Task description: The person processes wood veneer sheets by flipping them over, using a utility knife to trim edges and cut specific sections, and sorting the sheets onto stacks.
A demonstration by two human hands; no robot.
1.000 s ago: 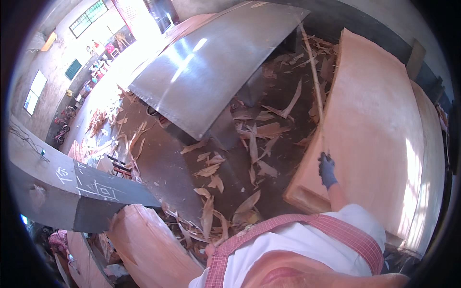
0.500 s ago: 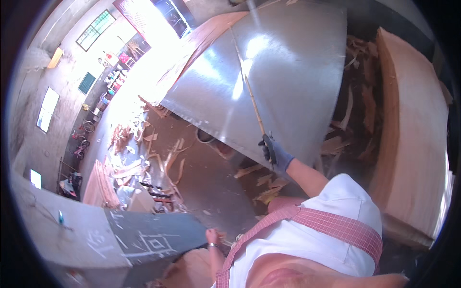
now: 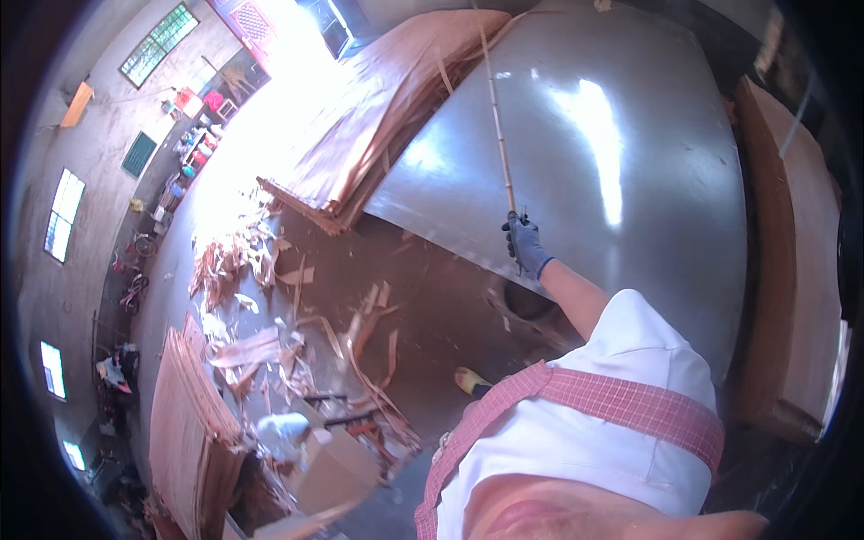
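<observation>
My right hand [image 3: 526, 245], in a grey-blue glove with dark fingers, is closed around the dark grip of a long, thin bamboo stick [image 3: 499, 135]. The stick reaches away over a large shiny metal tabletop [image 3: 558, 162]. Its far part passes beside the edge of a stack of thin brown wood veneer sheets [image 3: 378, 99] at the table's far left; whether it touches them I cannot tell. My left hand is out of view.
At right stands a tall stack of pale wood sheets [image 3: 814, 243]. Another veneer stack [image 3: 184, 432] is at lower left, near a cardboard box [image 3: 337, 472]. Torn veneer strips [image 3: 243, 243] litter the floor. A shoe [image 3: 468, 380] shows below the table's near edge.
The view has turned, bringing more of the far veneer stack into sight. My right hand still holds the stick, now more upright in the picture. My left hand has left the view.
</observation>
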